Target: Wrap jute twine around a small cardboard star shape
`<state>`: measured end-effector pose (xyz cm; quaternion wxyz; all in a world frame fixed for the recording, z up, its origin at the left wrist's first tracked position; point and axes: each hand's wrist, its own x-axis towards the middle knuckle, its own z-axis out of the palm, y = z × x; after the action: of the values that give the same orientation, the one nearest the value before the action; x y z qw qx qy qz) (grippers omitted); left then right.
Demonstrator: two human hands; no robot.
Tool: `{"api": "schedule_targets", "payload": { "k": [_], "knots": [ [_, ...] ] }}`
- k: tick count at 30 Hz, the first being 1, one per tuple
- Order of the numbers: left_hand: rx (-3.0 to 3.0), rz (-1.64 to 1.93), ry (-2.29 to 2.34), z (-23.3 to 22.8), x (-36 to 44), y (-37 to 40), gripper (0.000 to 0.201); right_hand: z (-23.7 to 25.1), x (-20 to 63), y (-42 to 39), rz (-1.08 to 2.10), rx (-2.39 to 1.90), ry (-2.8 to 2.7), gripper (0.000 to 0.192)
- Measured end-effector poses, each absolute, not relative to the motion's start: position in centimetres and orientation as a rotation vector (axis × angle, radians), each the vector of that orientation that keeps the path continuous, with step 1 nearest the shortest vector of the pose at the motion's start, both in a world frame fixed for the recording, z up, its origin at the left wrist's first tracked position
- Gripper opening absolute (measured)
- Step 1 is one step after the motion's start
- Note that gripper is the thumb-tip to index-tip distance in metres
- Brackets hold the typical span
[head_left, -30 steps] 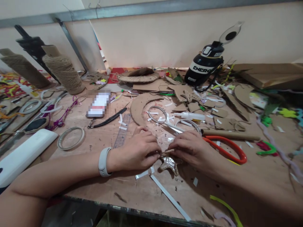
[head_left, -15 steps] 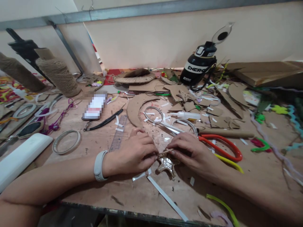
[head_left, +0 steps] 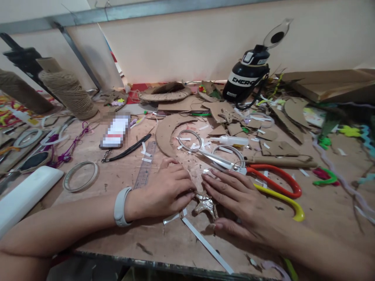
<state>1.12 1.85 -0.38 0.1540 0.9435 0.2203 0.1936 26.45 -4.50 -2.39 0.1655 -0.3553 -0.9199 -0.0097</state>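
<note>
Right hand [head_left: 234, 195] flattened beside cardboard star [head_left: 206, 203] (glossy).

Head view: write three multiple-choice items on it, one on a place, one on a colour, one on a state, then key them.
1. Where do the scissors lie?
A. beyond the right hand
B. on the twine spool
C. under the ruler

2. What colours are the scissors' handles?
A. blue and white
B. red and yellow
C. black and grey

3. How is the right hand?
A. in a fist
B. gripping the bottle
C. open, fingers spread

Key:
1 A, the blades lie just past its fingertips.
2 B, one loop is red, one is yellow.
3 C, it lies flat beside the cardboard star.
</note>
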Motion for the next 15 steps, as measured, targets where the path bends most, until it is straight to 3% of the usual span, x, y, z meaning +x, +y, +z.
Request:
{"api": "schedule_targets", "payload": {
  "k": [5, 10, 15],
  "knots": [
    [2.709, 0.553, 0.626, -0.5, 1.1, 1.9, 0.016, -2.4, 26.7, -4.2, 0.063, -1.010, -2.605, 0.064],
    [2.744, 0.566, 0.607, -0.6, 1.1, 1.8, 0.016, -1.9, 26.8, -4.0, 0.205, -1.038, -2.463, 0.053],
    [2.846, 0.622, 0.602, -0.7, 1.2, 1.5, 0.020, -1.2, 25.3, -3.9, 0.139, -1.015, -2.269, 0.018]
  ]
}}
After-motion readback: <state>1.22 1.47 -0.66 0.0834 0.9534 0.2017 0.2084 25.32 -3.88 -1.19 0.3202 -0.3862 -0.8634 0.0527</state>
